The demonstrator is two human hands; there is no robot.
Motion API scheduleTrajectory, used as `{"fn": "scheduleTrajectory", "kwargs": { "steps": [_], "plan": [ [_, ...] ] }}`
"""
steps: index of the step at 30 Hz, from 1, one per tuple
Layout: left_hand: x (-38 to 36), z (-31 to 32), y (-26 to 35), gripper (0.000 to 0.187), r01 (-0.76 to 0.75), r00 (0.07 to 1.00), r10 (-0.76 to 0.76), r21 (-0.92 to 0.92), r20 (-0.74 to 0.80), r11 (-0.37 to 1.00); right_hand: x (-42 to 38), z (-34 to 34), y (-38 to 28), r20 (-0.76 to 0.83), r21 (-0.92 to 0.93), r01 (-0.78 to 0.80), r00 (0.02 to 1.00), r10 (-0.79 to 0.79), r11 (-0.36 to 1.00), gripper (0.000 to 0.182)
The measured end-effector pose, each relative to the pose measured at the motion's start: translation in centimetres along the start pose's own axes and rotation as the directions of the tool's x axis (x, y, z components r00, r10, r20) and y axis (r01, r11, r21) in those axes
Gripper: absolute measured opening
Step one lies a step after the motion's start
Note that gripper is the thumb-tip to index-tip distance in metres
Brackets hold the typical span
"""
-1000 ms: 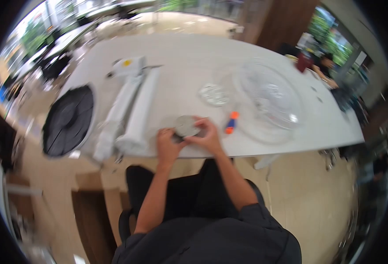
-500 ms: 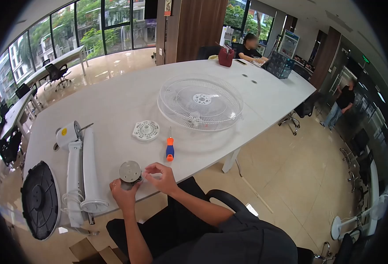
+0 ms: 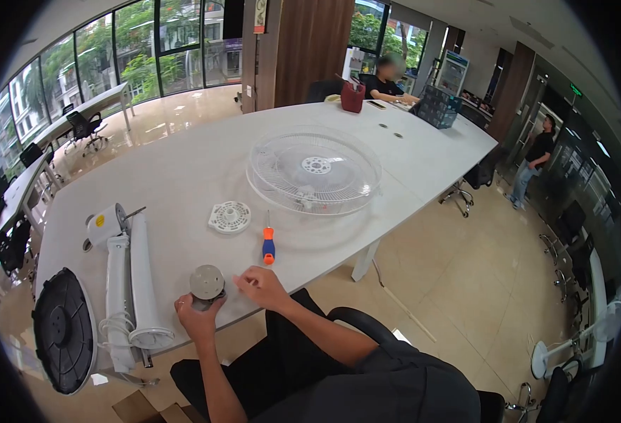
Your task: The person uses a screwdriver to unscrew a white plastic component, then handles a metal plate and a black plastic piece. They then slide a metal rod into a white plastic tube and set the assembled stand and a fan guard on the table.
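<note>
At the near edge of the table, my left hand (image 3: 199, 317) is wrapped round the lower part of a round metal disc-topped part (image 3: 207, 282) with small holes in its top. To its right, my right hand (image 3: 262, 287) hovers just apart from it, fingers curled together as in a pinch; whatever they hold, if anything, is too small to make out. An orange and blue screwdriver (image 3: 269, 247) lies beyond that hand, its tip pointing away. Left of the screwdriver rests a white slotted round cover (image 3: 230, 218).
A white fan cage (image 3: 310, 204) lies flat mid-table. On the left are a white fan head (image 3: 106, 224), white tubes (image 3: 143, 275) and a black round base (image 3: 60, 328) at the edge. A red bag (image 3: 353, 97), box (image 3: 437, 107) and seated person (image 3: 388, 81) are beyond.
My right hand has drawn slightly away from the metal part, its fingers more curled. My left hand keeps its hold. The view has shifted a little.
</note>
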State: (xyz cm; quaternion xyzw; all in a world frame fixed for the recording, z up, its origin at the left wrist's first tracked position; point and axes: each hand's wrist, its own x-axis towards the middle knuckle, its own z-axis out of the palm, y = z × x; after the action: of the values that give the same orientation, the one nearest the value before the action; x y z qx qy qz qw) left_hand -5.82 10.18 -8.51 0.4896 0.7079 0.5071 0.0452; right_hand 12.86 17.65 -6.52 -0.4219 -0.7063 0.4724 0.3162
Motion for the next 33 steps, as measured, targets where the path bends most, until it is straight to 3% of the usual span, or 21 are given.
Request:
{"fn": "scheduleTrajectory", "kwargs": {
  "steps": [2,4,6,9,12,14,16,17,21,24,31,33],
  "plan": [
    [0.0,-0.2,0.0,0.054,-0.005,1.0,0.005,0.014,0.003,1.0,1.2,1.0,-0.4,-0.146,-0.025,0.198,0.969,-0.199,0.98,0.04],
    [-0.2,-0.1,0.1,0.054,-0.013,1.0,0.013,0.007,0.003,1.0,3.2,2.5,-0.5,-0.17,0.016,0.205,0.965,-0.2,0.979,0.041],
    [-0.1,-0.3,0.2,0.053,-0.02,1.0,0.019,-0.004,-0.013,1.0,4.8,3.5,-0.8,-0.073,-0.031,0.211,0.974,-0.213,0.977,0.04],
    [-0.2,-0.2,0.2,0.052,-0.023,1.0,0.023,-0.029,-0.014,0.999,5.8,3.9,-0.4,-0.057,-0.067,0.298,0.951,-0.302,0.952,0.042],
    [-0.1,0.0,-0.2,0.052,-0.01,1.0,0.01,-0.031,0.011,0.999,4.5,2.8,0.0,-0.042,-0.075,0.269,0.961,-0.273,0.96,0.038],
    [0.0,-0.1,-0.3,0.052,-0.018,1.0,0.018,-0.007,0.003,1.0,1.8,1.1,-1.3,-0.131,-0.06,0.315,0.938,-0.32,0.947,0.029],
    [0.1,-0.2,-0.3,0.052,-0.013,1.0,0.013,-0.029,-0.007,0.999,-0.2,-0.8,-2.0,-0.032,0.09,-0.004,0.999,0.007,0.996,0.03],
    [0.1,0.0,-0.3,0.052,-0.012,1.0,0.011,-0.051,-0.017,0.999,-0.3,-0.3,-0.2,-0.118,-0.026,0.165,0.979,-0.167,0.986,0.039],
    [0.1,0.0,-0.4,0.053,-0.002,1.0,0.002,-0.045,0.007,0.999,1.5,1.1,0.7,-0.163,-0.039,0.155,0.974,-0.159,0.987,0.033],
    [0.0,0.1,-0.9,0.055,0.001,1.0,-0.001,-0.053,0.005,0.999,3.6,2.6,-0.3,-0.233,0.084,0.224,0.952,-0.2,0.971,0.027],
    [0.0,0.7,-2.8,0.059,-0.042,0.999,0.042,-0.024,-0.018,0.999,7.9,3.5,1.0,0.035,0.183,0.228,0.971,-0.238,0.956,0.031],
    [0.2,1.0,-2.8,0.06,-0.046,0.999,0.046,-0.031,0.012,0.998,7.8,3.1,0.6,0.032,0.145,0.244,0.968,-0.251,0.959,0.031]
  ]
}}
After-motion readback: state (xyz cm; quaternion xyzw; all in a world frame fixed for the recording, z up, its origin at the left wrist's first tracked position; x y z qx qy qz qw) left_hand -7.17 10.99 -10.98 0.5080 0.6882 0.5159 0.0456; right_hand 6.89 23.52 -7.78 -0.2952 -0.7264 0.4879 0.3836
